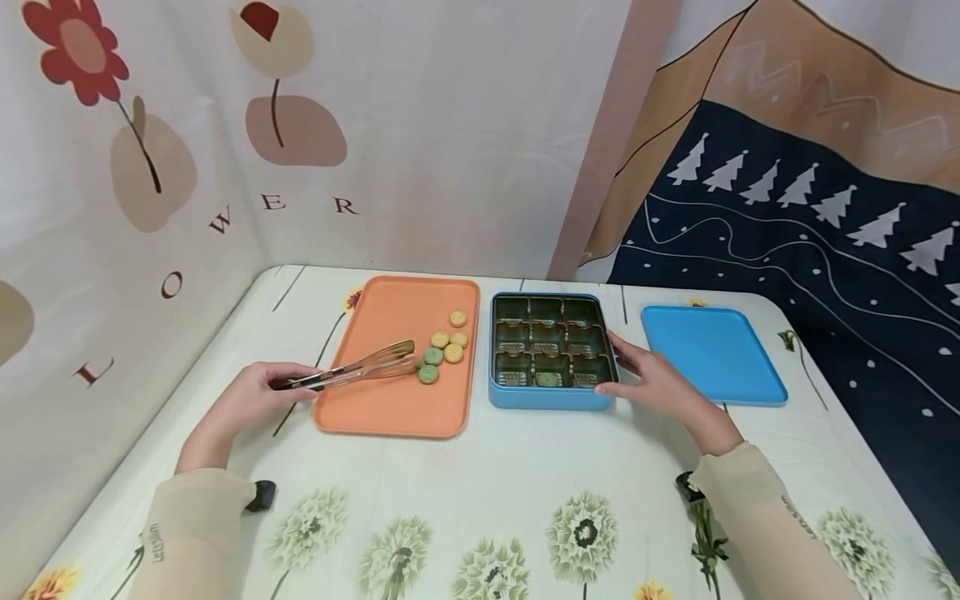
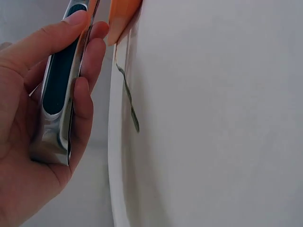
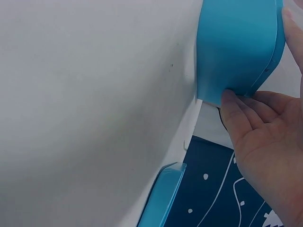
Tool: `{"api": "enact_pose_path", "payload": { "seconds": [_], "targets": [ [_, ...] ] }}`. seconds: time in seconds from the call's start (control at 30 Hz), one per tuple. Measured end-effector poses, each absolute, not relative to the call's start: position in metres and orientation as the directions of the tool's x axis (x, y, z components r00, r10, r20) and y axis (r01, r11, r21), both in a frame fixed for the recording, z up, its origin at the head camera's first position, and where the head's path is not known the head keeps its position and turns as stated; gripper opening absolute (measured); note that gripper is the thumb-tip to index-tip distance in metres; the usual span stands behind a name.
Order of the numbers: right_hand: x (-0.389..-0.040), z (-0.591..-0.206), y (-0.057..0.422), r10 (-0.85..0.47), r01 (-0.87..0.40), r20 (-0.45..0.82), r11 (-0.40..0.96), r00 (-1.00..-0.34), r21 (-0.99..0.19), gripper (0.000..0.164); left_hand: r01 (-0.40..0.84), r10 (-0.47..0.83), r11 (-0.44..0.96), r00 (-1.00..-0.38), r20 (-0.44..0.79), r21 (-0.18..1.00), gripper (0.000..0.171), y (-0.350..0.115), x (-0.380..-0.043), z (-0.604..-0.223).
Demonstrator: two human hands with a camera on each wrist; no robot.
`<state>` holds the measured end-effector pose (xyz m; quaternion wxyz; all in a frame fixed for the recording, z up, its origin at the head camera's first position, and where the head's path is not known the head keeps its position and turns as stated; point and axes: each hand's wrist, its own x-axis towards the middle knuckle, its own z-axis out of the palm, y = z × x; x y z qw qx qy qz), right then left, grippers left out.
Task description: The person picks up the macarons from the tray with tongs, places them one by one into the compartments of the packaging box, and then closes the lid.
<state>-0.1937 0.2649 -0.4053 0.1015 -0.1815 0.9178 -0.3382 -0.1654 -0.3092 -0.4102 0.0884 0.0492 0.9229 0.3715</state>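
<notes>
Squeezing gently looks like the key here: your left hand (image 1: 258,396) pinches the tongs (image 1: 390,353), thumb on the dark grip and the other fingers curled behind it, while their two arms stand slightly apart over the orange tray (image 1: 390,412). The far ends lie right by the green biscuits (image 1: 428,375) at the tray's right side, just beside the pale yellow biscuits (image 1: 453,354); you cannot tell from this angle whether metal touches biscuit or only overlaps it in the view. Line both tips up on opposite edges of a single biscuit before you press, since the neighbours sit so close that a wide approach could nudge them. Press only enough to stop it slipping, as these may well crumble or skid. Your right hand grips the right end of the blue box (image 1: 551,400), thumb at the near corner and fingers against the right wall; keep that hold light and steady, with the thumb clear of the compartments. What looks like another green biscuit (image 1: 548,379) lies in the middle compartment of the nearest row, so mind it if the tongs come over the box.
</notes>
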Motion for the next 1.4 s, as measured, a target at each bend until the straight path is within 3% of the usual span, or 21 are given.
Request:
{"api": "enact_pose_path", "payload": {
  "seconds": [0.27,0.57,1.4],
  "targets": [
    [-0.193,-0.406,0.266,-0.399,-0.263,-0.06,0.704,-0.915,-0.659,0.098,0.052,0.158,0.739,-0.983,-0.098,0.671,0.03,-0.308,-0.169,-0.412],
    [-0.194,-0.407,0.266,-0.408,-0.28,-0.046,0.699,-0.912,-0.658,0.097,0.005,0.113,0.744,-0.986,-0.119,0.668,0.033,-0.309,-0.167,-0.41],
    [-0.195,-0.408,0.265,-0.405,-0.284,-0.043,0.709,-0.913,-0.645,0.097,0.089,0.153,0.724,-0.988,-0.034,0.684,0.035,-0.294,-0.177,-0.395]
  ]
}}
